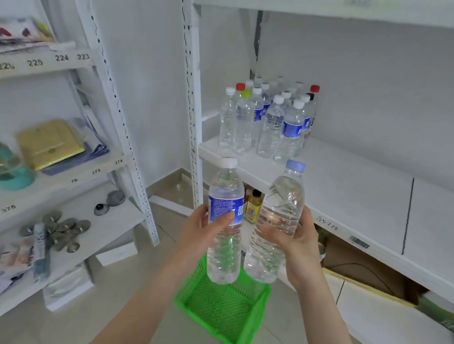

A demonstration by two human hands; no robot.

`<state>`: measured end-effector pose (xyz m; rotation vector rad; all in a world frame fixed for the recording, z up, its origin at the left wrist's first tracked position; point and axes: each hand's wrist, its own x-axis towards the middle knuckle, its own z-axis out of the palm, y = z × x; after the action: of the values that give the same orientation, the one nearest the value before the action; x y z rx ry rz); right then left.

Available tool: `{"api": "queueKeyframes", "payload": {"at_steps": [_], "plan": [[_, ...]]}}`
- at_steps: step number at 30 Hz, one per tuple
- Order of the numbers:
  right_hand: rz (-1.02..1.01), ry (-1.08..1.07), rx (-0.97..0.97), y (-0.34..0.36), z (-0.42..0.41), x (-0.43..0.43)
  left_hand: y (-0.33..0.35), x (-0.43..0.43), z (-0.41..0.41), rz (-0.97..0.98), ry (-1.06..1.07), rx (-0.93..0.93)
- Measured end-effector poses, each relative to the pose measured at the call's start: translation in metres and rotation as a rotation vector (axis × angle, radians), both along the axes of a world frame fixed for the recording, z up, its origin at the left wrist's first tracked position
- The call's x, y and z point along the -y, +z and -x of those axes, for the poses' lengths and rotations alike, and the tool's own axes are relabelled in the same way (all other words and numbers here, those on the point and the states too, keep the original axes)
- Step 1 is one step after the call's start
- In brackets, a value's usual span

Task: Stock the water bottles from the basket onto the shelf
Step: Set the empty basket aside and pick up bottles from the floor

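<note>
Gripping a blue-label bottle in the left hand, thumb curled across the label, other fingers wrapped round the back. Same deal w/ the right hand: closed round a plain bottle, no label, pale blue cap, fingers showing thru the clear plastic. Both held more or less upright, side by side, close, but can't tell if touching; plain one leaning w/ its top to the right. Both up in the air in front of the shelf edge, not on it yet. Straight below, sitting on the tile floor: green basket, mesh type. Further back on the shelf, left corner by the upright: bunch of bottles standing packed together, mostly white caps, a couple red, one lime green. Under the shelf: small yellow bottle w/ black cap, plus a cardboard box. Off to the left, separate rack w/ numbered edges and random stuff on it.
</note>
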<state>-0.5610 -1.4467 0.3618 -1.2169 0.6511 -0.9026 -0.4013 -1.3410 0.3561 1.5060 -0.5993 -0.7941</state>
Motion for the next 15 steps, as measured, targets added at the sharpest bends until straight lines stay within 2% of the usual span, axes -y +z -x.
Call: {"api": "queueKeyframes", "payload": {"at_steps": [6, 15], "plan": [[0.01, -0.055, 0.005, 0.002, -0.027, 0.035, -0.004, 0.053, -0.037, 0.067, -0.085, -0.049], [0.003, -0.172, -0.033, 0.001, -0.071, 0.108, 0.007, 0.141, -0.088, 0.044, -0.163, -0.048]]}}
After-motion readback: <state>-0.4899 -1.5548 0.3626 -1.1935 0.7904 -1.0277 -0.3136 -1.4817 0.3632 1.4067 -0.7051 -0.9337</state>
